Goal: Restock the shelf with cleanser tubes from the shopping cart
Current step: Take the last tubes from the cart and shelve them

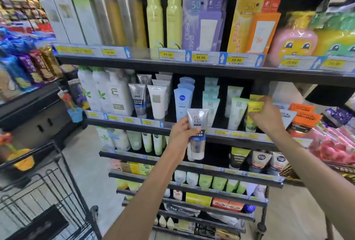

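Fingers (pixel 255 113) of right hand (pixel 266 117) pinch yellow cleanser tube (pixel 253 107) at shelf (pixel 192 126) front, left hand (pixel 179 137) grips silver MEN tube (pixel 197 124) below; risk: nudging green tubes (pixel 237 111) beside it over.

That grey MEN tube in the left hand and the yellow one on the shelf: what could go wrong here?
1. The left hand holds the grey MEN tube in mid-air, away from its matching row; it might get shelved in the wrong row.
2. The right hand pinches the yellow tube among upright tubes; the neighbouring green tube could topple.
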A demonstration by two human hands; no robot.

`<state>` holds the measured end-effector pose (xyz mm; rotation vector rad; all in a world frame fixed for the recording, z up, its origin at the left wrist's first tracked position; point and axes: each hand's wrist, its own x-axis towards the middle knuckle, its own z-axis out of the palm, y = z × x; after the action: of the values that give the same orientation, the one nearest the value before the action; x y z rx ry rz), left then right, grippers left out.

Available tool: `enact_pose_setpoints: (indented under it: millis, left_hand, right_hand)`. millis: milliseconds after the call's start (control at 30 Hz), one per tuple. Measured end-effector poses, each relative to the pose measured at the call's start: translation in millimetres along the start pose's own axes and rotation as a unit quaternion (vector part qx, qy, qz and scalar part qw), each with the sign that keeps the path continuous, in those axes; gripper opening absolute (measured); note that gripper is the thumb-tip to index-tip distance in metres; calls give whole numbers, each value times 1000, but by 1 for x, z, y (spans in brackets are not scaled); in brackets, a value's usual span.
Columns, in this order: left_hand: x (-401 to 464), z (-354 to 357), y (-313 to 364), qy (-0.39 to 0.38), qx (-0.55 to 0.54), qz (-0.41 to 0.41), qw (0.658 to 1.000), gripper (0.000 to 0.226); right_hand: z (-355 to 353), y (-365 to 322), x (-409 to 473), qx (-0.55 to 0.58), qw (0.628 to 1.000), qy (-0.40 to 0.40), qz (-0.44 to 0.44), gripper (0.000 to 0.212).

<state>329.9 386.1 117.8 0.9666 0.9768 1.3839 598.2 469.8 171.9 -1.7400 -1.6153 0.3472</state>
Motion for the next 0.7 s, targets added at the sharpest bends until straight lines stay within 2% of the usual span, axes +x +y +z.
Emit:
enact_pose_setpoints:
  millis: [233, 700]
  left_hand:
    - [-1, -7, -4, 11, -13, 4, 1000, 38]
    - [-16, 15, -2, 24, -8, -3, 1000, 38]
  right_hand:
    - [-4, 3, 3, -22, 1000, -2, -2, 48]
    - [-20, 14, 5, -95, 992, 9, -79, 37]
